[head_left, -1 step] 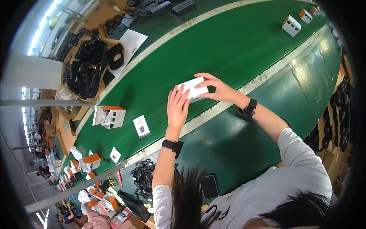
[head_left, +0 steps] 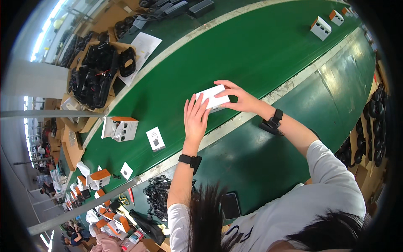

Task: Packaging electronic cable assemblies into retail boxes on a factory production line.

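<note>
A small white box is held over the green conveyor belt, between both hands. My left hand presses flat against the box's near left end, fingers straight and together. My right hand grips its far right end with thumb and fingers around it. Each wrist carries a black band.
On the belt to the left stand an open white-and-orange box and a small white card. More white-and-orange boxes ride at the far right. A carton of black parts sits beyond the belt. Black cables lie near my left elbow.
</note>
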Demonstrator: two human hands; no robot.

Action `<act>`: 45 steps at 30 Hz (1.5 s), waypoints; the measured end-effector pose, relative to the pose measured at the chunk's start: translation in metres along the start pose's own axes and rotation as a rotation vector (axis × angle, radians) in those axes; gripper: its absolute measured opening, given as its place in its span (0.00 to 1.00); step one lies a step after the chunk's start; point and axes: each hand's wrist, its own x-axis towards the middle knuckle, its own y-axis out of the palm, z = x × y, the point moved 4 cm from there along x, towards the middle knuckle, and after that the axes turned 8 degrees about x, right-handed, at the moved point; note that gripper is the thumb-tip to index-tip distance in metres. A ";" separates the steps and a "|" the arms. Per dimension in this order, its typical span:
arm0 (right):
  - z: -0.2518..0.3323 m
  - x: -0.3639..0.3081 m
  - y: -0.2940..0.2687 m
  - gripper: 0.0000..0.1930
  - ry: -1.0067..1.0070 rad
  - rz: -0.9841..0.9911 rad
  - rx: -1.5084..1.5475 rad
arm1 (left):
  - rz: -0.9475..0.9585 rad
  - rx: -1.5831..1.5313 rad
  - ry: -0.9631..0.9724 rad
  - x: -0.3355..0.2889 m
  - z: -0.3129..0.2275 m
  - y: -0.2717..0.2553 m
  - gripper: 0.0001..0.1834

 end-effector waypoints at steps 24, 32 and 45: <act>-0.038 0.025 -0.221 0.26 0.165 -0.139 -0.367 | 0.093 0.749 -1.081 -0.147 0.158 -0.041 0.46; -0.071 0.001 -0.265 0.27 0.219 -0.243 -0.394 | 0.171 0.139 -1.285 -0.129 0.160 -0.024 0.34; -0.026 -0.008 -0.235 0.25 0.023 -0.157 -0.835 | 0.035 0.675 -1.364 -0.317 0.298 -0.180 0.44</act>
